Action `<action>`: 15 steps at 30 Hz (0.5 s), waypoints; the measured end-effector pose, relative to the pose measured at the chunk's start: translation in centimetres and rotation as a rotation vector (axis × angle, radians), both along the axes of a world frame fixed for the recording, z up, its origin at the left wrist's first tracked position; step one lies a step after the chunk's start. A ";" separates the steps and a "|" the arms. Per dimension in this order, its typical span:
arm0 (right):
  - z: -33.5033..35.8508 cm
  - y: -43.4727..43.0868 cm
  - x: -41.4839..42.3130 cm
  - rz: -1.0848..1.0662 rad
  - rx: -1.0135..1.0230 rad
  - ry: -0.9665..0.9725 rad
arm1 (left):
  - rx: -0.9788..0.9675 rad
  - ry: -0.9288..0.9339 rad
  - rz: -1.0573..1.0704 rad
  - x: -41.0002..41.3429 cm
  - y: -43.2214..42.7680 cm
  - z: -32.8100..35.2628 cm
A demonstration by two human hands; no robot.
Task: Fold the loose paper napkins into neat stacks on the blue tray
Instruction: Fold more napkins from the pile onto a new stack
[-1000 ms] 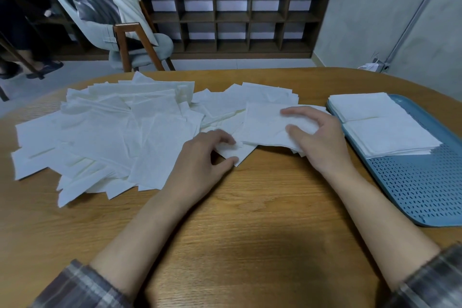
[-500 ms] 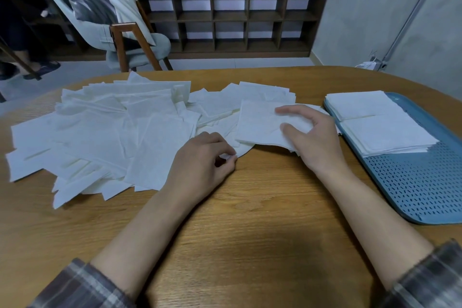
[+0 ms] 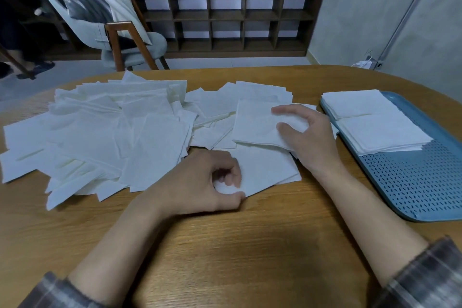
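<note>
On the round wooden desk (image 3: 250,245), a thin white paper napkin (image 3: 267,170) is pinched at its corner by the left hand (image 3: 200,182); another white napkin (image 3: 255,122) is gripped by the right hand (image 3: 310,137), beside the blue plastic tray (image 3: 412,182); two sheets could be lifted together, being so thin.

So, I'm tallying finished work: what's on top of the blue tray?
A far stack and a near stack of folded napkins lie side by side on the blue tray. Its perforated floor shows nearer; the floor beneath them is covered.
</note>
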State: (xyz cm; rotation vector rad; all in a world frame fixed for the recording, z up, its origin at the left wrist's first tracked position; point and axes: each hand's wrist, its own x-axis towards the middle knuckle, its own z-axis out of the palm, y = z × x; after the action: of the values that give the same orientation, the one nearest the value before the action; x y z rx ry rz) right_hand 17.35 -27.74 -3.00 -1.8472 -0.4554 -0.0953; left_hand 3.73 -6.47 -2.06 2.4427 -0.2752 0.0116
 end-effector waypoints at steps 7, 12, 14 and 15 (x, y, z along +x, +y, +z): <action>0.0 0.2 -0.2 0.019 -0.008 -0.039 | 0.144 -0.331 -0.046 0.8 -1.4 -2.1; 0.1 0.3 -0.3 0.072 -0.015 -0.034 | 0.047 -0.291 -0.019 0.5 -1.4 -1.6; 0.2 0.3 -0.4 0.113 -0.004 -0.023 | -0.035 -0.228 0.022 0.4 -1.3 -1.3; 0.3 0.3 -0.4 0.135 0.005 -0.012 | -0.084 -0.186 0.041 0.3 -1.3 -1.2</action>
State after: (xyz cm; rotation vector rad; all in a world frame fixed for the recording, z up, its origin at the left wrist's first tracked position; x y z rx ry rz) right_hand 16.93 -27.47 -2.72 -1.8072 -0.5862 -0.0161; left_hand 3.99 -7.73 -3.21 2.3654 -0.3008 0.2637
